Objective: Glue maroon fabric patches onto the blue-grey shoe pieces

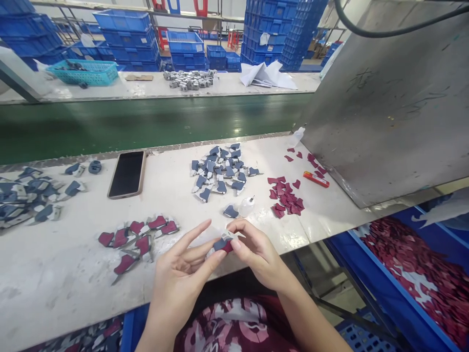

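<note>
My left hand and my right hand meet at the table's front edge, both closed on one small plastic part in blue-grey and white. A maroon piece sits against that part, under my right thumb. Just beyond my fingers lie a blue-and-white part and a small clear bottle with a thin dark tip. Left of my left hand, several parts with maroon faces are spread out. A pile of blue-and-white parts lies farther back, and loose maroon pieces are heaped to the right.
A phone lies on the table, with more blue-grey parts at far left. A red-orange tube rests near the metal panel. Behind runs a green belt. A blue bin of maroon pieces stands at lower right.
</note>
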Demonstrator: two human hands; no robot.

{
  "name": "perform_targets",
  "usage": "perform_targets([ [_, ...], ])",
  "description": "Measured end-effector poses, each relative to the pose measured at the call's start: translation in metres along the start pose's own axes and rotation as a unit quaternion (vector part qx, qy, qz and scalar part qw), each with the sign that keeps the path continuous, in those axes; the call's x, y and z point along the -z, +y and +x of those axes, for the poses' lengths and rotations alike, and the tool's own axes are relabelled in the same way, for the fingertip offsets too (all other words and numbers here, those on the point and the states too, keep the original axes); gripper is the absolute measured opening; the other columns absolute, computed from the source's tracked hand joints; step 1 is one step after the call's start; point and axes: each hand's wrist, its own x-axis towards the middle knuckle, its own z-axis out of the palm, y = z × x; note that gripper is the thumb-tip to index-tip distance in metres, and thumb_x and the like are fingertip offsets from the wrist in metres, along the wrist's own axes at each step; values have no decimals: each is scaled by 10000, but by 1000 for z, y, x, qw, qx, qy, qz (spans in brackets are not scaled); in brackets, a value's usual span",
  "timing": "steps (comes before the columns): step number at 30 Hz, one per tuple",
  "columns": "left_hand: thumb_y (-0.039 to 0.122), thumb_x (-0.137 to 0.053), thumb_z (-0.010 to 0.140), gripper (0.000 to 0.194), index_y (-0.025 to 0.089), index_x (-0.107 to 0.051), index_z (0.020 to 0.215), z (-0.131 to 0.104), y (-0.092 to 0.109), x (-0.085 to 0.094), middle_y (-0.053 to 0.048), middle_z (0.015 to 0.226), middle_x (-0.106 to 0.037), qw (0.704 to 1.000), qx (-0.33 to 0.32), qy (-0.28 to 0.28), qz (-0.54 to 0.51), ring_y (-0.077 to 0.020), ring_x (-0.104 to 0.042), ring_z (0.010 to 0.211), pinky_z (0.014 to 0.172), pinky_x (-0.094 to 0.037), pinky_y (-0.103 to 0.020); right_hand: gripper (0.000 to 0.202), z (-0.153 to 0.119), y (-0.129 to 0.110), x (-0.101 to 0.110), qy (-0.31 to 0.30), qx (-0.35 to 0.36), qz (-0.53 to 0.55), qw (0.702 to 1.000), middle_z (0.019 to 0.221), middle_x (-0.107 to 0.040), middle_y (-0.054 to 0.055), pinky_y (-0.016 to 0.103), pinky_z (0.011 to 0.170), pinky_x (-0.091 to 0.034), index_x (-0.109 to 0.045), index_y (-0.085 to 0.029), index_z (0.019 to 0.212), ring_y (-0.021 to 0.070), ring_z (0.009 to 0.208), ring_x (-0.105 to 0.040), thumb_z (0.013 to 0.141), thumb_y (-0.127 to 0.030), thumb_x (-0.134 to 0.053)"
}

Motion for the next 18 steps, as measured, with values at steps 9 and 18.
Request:
perform_targets([
  [9,301,-866,643,599,179,-676,1198,-7,9,-3,-35,888,-794,1000,11,14,-11,-244,-761,866,748,-635,-250,182,5,-1,2,-10,15,42,999,987,-602,39,315,877,-502,-710,-233,1036,179,959,-592,936,-357,-621],
  [18,246,-827,685,416,214,-737,1091,-11,12,-9,1,887,-798,999,-24,25,9,-219,-761,876,760,-629,-218,219,-3,0,-9,6,69,-13,998,1006,-498,42,287,793,-472,-603,-252,1107,166,916,-523,1028,-364,-432],
])
